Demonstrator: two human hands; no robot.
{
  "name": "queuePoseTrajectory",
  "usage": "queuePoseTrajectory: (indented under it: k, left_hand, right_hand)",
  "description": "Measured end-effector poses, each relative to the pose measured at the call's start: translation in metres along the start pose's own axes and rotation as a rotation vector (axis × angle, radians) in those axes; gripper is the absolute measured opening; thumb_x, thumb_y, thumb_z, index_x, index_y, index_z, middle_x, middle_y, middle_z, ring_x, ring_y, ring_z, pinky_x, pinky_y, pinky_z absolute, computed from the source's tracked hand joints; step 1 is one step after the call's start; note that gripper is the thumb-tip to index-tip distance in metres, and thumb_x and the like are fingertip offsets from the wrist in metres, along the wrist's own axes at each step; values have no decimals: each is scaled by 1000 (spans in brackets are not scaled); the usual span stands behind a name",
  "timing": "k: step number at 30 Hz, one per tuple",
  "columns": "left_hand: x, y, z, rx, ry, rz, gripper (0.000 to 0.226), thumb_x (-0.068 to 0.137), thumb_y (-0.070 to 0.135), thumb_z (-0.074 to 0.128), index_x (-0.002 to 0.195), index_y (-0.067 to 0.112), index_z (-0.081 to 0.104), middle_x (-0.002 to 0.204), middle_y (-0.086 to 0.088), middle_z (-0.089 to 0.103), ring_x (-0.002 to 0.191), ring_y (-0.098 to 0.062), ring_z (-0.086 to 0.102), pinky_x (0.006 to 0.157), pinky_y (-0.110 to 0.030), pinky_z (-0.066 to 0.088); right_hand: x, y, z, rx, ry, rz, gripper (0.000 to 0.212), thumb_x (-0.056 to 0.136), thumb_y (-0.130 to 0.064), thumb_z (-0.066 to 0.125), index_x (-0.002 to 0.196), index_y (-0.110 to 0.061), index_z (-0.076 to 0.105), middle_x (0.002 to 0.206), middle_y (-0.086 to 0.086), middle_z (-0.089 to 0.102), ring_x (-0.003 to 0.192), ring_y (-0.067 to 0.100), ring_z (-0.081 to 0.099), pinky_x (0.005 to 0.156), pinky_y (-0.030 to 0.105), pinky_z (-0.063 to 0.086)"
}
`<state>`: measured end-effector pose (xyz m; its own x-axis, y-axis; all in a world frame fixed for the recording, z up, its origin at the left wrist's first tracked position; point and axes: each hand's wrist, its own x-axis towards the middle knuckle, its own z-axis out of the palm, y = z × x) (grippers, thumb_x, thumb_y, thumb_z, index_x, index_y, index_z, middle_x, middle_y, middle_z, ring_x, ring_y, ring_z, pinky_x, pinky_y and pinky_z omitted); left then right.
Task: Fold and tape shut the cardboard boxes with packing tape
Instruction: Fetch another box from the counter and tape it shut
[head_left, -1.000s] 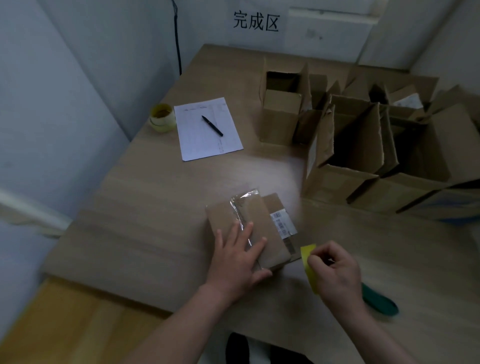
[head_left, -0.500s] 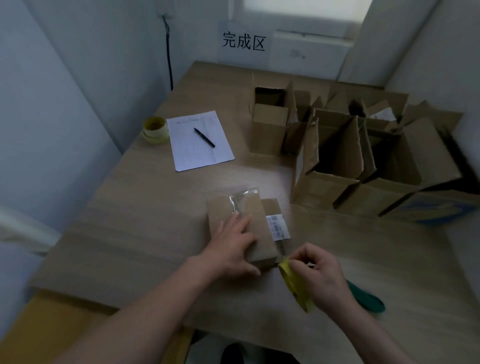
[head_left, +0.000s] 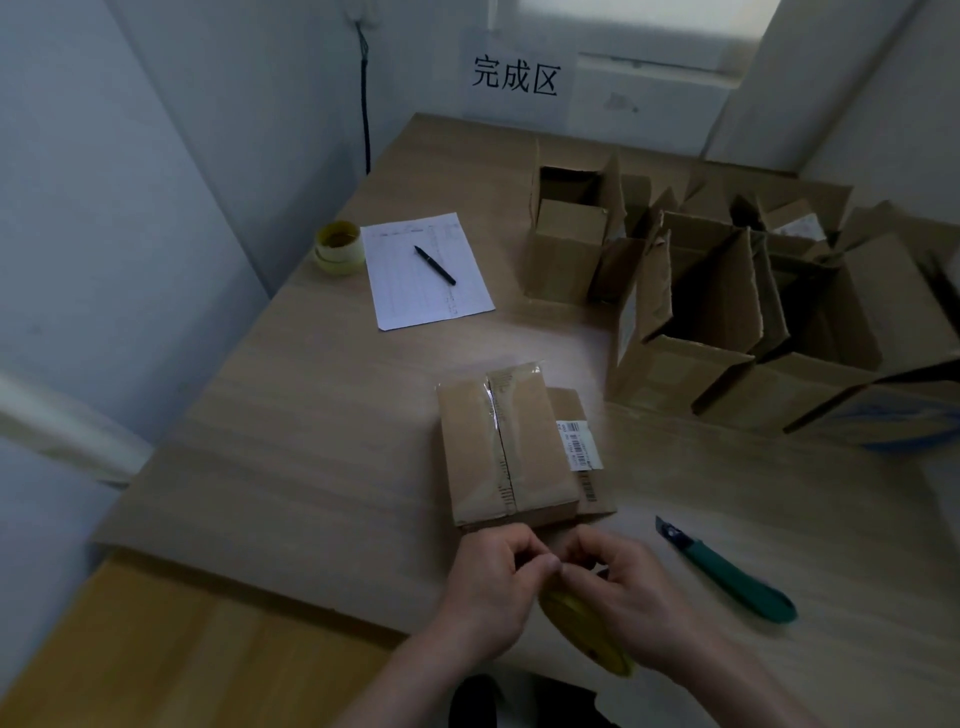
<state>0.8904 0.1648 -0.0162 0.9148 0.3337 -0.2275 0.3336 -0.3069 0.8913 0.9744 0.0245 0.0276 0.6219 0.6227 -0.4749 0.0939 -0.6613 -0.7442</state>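
Note:
A small closed cardboard box (head_left: 506, 447) lies on the table with clear tape along its top seam and a barcode label on its right side. Just in front of its near end, my left hand (head_left: 493, 582) and my right hand (head_left: 618, 592) meet with fingertips pinched together. A yellow tape roll (head_left: 582, 634) stands on edge under my right hand, which holds it. My left fingers pinch at the tape near the roll; the tape end itself is too small to make out.
A green utility knife (head_left: 727, 571) lies to the right of my hands. Several open cardboard boxes (head_left: 701, 312) crowd the back right. A paper sheet (head_left: 426, 270) with a pen (head_left: 435, 265) and a second tape roll (head_left: 338, 246) lie at the back left near the wall.
My left hand has left the top of the box and come down to meet my right hand at the tape roll. The roll has moved nearer to me.

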Motion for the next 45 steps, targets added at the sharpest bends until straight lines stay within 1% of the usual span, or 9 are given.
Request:
queuePoseTrajectory:
  k: [3,8,11,13,17,23,28,36,45]
  left_hand:
    - [-4,-8,0,86,73,31,24,88,30,62,66,36,55,69,18,61,63,0,56,52,-12,36]
    - [-3,-10,-9,26,247,39,23,92,18,60,70,22,54,62,6,57,62,-9,56,57,-33,46]
    - [-7,-13,-15,17,303,101,24,93,18,58,71,22,52,61,3,58,58,-9,56,54,-35,44]
    - [-9,-17,-16,31,393,145,23,93,17,59,71,22,52,58,2,57,56,-8,56,52,-30,43]
    - [-5,-27,-13,56,463,125,24,93,13,61,72,22,52,62,6,54,60,-9,54,53,-18,37]
    - [1,-39,-17,18,556,68,31,93,10,60,70,26,48,56,5,51,56,-9,53,47,-13,34]
    - [2,-43,-9,21,590,42,28,93,10,60,71,24,50,59,5,53,59,-9,54,48,-14,36]
    - [9,-54,-8,85,613,-58,19,95,14,58,76,11,55,66,-1,56,61,-18,53,54,-35,39]
    - [15,-65,-3,113,638,-169,23,96,19,57,74,22,50,66,5,55,60,-11,51,50,-14,27]
  right_hand:
    - [-4,-5,9,57,-34,8,5,91,-33,65,95,-36,67,92,-9,66,83,-1,61,76,27,54]
    - [-18,-2,16,466,-123,4,77,71,-26,80,136,-45,42,98,3,70,77,15,69,65,23,52]
    - [-22,-3,-2,553,-90,-20,72,74,-21,75,140,-31,46,85,4,73,69,19,66,63,25,52]
    - [-21,-1,-14,356,-62,-14,67,79,-27,76,139,-38,48,81,-4,71,71,11,64,64,26,50]
    - [-2,-1,-33,-769,148,-104,64,83,-68,56,141,-56,33,117,-17,66,105,6,60,78,26,44]
    - [21,4,-57,-518,3,-260,43,78,-69,54,119,-75,43,92,-43,59,86,-6,59,65,9,38]
    - [38,16,-57,-970,273,-222,56,84,-74,47,135,-52,42,106,-11,70,92,14,65,62,29,40]
    - [64,18,-48,-1043,184,-245,55,92,-71,31,140,-44,33,111,-4,69,84,15,64,55,28,36]
    - [80,23,-32,-1134,179,-316,42,98,-62,30,133,-39,34,106,1,68,84,23,68,64,36,55]
